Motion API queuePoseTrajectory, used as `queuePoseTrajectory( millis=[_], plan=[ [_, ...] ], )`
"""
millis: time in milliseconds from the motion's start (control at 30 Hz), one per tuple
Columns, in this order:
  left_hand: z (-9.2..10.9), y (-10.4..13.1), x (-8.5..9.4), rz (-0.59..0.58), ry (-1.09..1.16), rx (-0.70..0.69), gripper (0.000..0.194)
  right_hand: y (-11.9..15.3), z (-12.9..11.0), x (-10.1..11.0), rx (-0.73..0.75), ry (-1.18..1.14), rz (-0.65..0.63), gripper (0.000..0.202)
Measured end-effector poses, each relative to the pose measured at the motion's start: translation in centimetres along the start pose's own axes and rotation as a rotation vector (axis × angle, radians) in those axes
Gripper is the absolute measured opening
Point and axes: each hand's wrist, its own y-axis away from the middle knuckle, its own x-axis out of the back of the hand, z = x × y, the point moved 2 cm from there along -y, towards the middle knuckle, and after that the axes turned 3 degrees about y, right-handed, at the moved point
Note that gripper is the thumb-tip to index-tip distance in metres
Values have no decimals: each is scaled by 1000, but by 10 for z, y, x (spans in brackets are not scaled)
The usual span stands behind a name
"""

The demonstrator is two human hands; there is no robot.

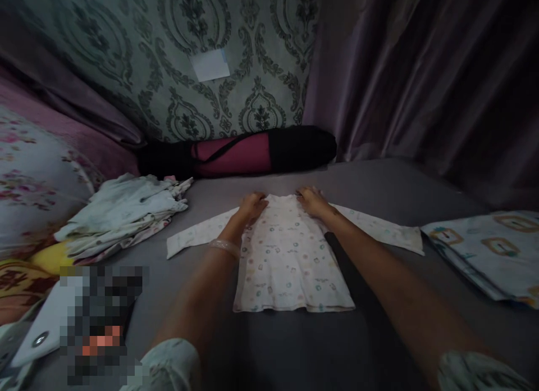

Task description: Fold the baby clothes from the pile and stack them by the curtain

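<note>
A small white long-sleeved shirt (pixel 288 256) with a tiny coloured print lies spread on the grey bed sheet (pixel 295 351). Its neckline points away from me, its hem is towards me, and both sleeves stretch out sideways. At the left shoulder, beside the collar, my left hand (pixel 254 204) has its fingers curled on the fabric. My right hand (pixel 311 201) pinches the opposite shoulder in the same way. The fingertips of both hands are partly hidden. A clear bangle (pixel 224 247) circles my left wrist.
Crumpled pale clothes (pixel 130 205) are heaped at the left, near a floral pillow (pixel 37 172). Folded patterned cloth (pixel 492 250) lies at the right. Against the wallpapered wall rests a long black and pink bag (pixel 240 154). A blurred patch covers something at lower left.
</note>
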Motion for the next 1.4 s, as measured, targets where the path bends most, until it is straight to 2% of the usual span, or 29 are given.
queuePoseTrajectory(
  millis=[133, 233, 367, 433, 500, 600, 700, 767, 867, 933, 1033, 1100, 1200, 1267, 1400],
  plan=[
    [3, -4, -4, 29, -63, 98, 31, -8, 3, -10, -11, -35, -18, 29],
    [5, -4, -9, 32, -80, 174, 27, -7, 2, -16, -72, -37, 40, 27],
    [13, 2, -17, 198, -149, 266, 35, 2, -7, -19, -129, -4, 184, 31],
    [20, 7, -17, 272, -202, 278, 40, 10, -13, -17, -101, 48, 258, 34],
    [26, 13, -15, 292, -245, 237, 39, 18, -19, -14, -24, 103, 283, 35],
    [32, 26, -13, 255, -275, 41, 36, 31, -26, -16, 126, 113, 241, 40],
    [30, 40, -21, 159, -273, -124, 47, 40, -25, -27, 126, 72, 129, 56],
    [24, 47, -28, 85, -267, -128, 57, 43, -24, -34, 88, 50, 45, 64],
    [18, 48, -35, 26, -261, -99, 64, 42, -24, -35, 72, 17, 2, 66],
    [17, 46, -34, 10, -257, -99, 63, 39, -23, -29, 81, -38, -24, 65],
    [15, 52, -28, 4, -245, -141, 59, 40, -15, -13, 53, -243, -46, 56],
    [11, 67, -19, 47, -232, -189, 57, 50, -1, -1, -28, -397, 17, 50],
    [2, 107, -3, 149, -206, -210, 55, 80, 26, 12, -123, -494, 94, 37],
    [-5, 136, 7, 181, -196, -128, 48, 107, 39, 15, -137, -481, 30, 31],
    [-12, 185, 16, 121, -192, 119, 28, 159, 45, 16, -201, -317, -138, 32]
  ],
)
